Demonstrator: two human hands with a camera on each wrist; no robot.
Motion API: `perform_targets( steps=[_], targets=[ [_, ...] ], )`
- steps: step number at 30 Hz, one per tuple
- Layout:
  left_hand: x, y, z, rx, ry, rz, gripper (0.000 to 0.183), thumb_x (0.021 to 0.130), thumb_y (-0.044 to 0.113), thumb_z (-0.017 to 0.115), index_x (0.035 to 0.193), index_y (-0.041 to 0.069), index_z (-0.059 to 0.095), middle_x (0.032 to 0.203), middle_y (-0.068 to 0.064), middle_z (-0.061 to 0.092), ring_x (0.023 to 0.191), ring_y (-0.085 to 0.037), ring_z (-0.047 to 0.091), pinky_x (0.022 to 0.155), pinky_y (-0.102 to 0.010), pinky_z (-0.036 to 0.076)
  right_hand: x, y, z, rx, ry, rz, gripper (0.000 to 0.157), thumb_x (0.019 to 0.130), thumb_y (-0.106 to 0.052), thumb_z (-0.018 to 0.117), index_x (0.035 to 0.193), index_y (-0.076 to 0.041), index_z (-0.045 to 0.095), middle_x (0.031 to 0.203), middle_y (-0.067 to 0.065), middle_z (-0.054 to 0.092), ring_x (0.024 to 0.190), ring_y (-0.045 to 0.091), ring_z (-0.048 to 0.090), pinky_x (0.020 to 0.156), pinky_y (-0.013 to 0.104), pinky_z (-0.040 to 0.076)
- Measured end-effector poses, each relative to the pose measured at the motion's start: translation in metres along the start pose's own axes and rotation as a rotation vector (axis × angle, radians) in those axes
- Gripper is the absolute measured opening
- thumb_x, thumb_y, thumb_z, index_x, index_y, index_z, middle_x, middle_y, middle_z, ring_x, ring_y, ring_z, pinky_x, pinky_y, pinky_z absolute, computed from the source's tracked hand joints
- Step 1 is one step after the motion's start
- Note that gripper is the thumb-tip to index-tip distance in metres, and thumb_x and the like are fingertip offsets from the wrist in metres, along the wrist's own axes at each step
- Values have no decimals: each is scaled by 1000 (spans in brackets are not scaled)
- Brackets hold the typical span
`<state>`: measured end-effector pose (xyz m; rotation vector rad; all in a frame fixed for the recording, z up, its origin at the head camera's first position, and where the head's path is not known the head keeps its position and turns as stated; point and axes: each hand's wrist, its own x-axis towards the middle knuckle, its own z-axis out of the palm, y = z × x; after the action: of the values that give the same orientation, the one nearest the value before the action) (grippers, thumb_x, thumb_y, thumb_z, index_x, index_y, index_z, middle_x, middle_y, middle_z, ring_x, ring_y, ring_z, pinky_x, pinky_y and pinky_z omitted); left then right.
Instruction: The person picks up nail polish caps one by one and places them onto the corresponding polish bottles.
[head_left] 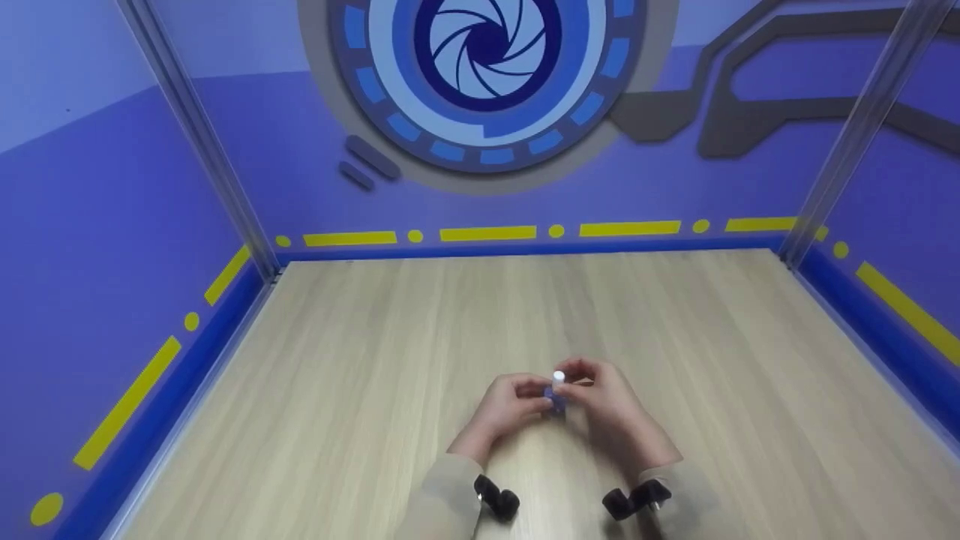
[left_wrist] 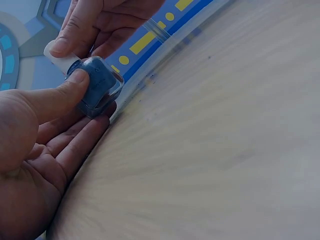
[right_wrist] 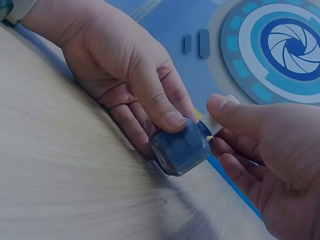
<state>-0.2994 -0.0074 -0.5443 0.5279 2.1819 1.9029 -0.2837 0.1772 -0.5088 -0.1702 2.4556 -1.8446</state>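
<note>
A small square glass bottle of blue nail polish [right_wrist: 182, 150] with a white cap [left_wrist: 61, 59] is held between both hands above the table. My left hand [head_left: 511, 405] grips the glass body, thumb on the front face and fingers behind it. The right hand [head_left: 602, 391] pinches the white cap between thumb and fingers. In the right wrist view a blue neck shows between the cap and the glass shoulder. Dark lettering marks the bottle's face, too small to read fully. From the head view, fingers hide much of the bottle.
A light wood-grain table [head_left: 360, 337] lies under the hands. Blue-purple printed panels [head_left: 247, 150] with yellow dashes enclose its back and sides, joined by metal corner posts [head_left: 202, 135]. Dark clips [head_left: 496, 499] sit at both sleeve cuffs.
</note>
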Motion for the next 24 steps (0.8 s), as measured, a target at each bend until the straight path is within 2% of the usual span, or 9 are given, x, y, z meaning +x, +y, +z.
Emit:
perform_targets(
  steps=[3,6,15,24],
  targets=[
    [0,0,-1,7,-1,-16,26,78,6,73,104,10,69,100,-7,71,92,-16,68,75,-26,57,-2,0,-2,56,-48,5,40,78,-21,74,115,-10,62,108,8,61,96,22,63,84,30,51],
    [0,0,-1,14,-1,-19,27,78,7,73,104,11,69,101,-5,71,93,-15,67,76,-26,56,-4,-1,-4,84,-76,14,37,83,-19,70,118,-13,62,114,6,61,102,21,62,88,31,51],
    [0,0,-2,28,6,-28,27,79,8,73,105,9,69,102,-6,71,93,-14,67,76,-26,56,-2,-3,-1,66,-49,52,20,84,-13,67,104,-13,67,104,5,66,96,21,62,86,36,52],
    [0,0,0,16,12,-24,27,79,6,72,106,7,68,103,-8,71,93,-16,67,75,-26,57,1,-2,2,-1,24,22,15,80,-12,72,94,-11,67,95,5,66,89,19,60,77,26,52]
  ],
)
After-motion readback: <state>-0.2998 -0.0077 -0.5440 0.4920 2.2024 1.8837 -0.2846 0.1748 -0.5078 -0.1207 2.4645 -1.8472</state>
